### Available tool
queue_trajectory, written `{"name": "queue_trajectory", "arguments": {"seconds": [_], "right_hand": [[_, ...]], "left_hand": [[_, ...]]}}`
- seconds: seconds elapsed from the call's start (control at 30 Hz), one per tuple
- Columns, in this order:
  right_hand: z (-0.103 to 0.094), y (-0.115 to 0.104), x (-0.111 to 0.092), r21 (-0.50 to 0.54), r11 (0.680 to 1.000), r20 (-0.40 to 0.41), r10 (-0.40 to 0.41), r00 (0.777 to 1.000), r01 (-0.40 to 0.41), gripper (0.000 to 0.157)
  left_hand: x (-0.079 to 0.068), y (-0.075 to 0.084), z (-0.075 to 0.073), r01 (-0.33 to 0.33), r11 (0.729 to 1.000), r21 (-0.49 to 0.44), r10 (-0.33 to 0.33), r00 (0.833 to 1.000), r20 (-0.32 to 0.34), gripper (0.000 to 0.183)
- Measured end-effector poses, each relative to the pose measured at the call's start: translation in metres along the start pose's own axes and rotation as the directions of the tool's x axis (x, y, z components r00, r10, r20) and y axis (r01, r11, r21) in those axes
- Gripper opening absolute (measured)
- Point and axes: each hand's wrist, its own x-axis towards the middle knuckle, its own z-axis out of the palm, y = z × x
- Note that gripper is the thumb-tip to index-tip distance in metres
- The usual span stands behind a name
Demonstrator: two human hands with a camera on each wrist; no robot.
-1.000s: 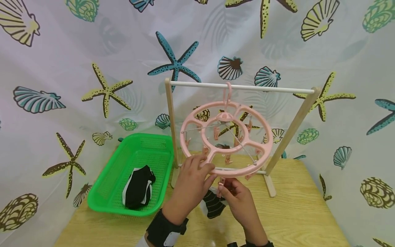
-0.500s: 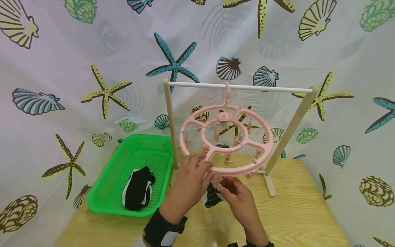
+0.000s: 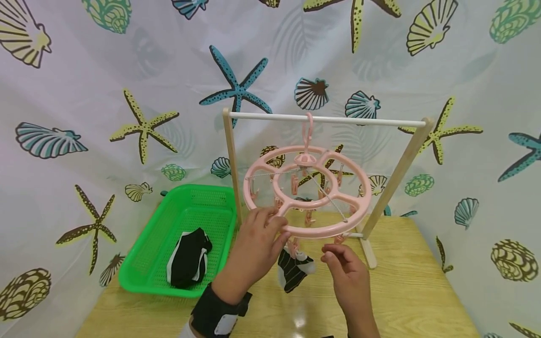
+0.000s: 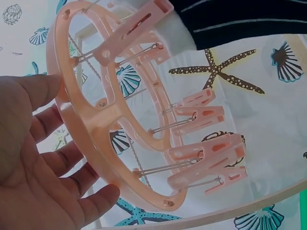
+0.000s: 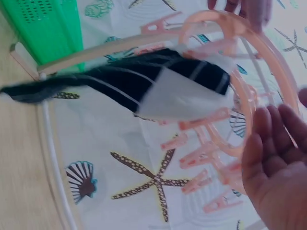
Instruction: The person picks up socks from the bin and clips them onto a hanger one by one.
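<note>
Shell-printed cloth [image 3: 169, 51] backs the hanger [image 3: 305, 160] that the left hand [image 3: 257, 239] pinches; with the right hand's [image 3: 350, 274] fingers loosely curled, empty, and the sock [image 3: 293, 274] seemingly pegged, gentle release looks due.

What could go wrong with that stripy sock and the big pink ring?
The stripy sock might slip and drop, because it seems to hang from just one clip. The pink ring might swing or tip if the left grip lets go suddenly, because its hook hangs over the white bar.
</note>
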Motion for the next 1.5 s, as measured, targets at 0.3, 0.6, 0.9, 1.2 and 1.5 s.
{"name": "queue_trajectory", "arguments": {"seconds": [0.3,0.6,0.9,1.2,1.5], "right_hand": [[-0.024,-0.006,0.013,0.033,0.993,-0.277,0.117,0.954,-0.112,0.023],[-0.027,-0.004,0.026,-0.030,0.995,0.055,0.097,0.994,-0.096,0.041],[-0.022,0.000,0.036,0.002,0.998,0.229,0.058,0.972,-0.060,0.041],[-0.022,0.003,0.036,0.080,0.994,0.241,0.052,0.969,-0.073,0.026],[-0.025,0.003,0.030,0.052,0.992,0.228,0.103,0.968,-0.118,0.026]], "left_hand": [[0.001,-0.004,-0.003,-0.042,0.999,0.022,0.041,0.999,0.035,0.019],[0.001,-0.010,-0.010,-0.077,0.997,0.019,0.076,0.995,0.063,0.019],[0.002,-0.016,-0.014,-0.121,0.993,0.001,0.121,0.991,0.058,0.020],[0.003,-0.020,-0.014,-0.129,0.992,-0.016,0.130,0.989,0.064,0.019],[0.002,-0.025,-0.015,-0.119,0.993,-0.019,0.120,0.990,0.076,0.016]]}}
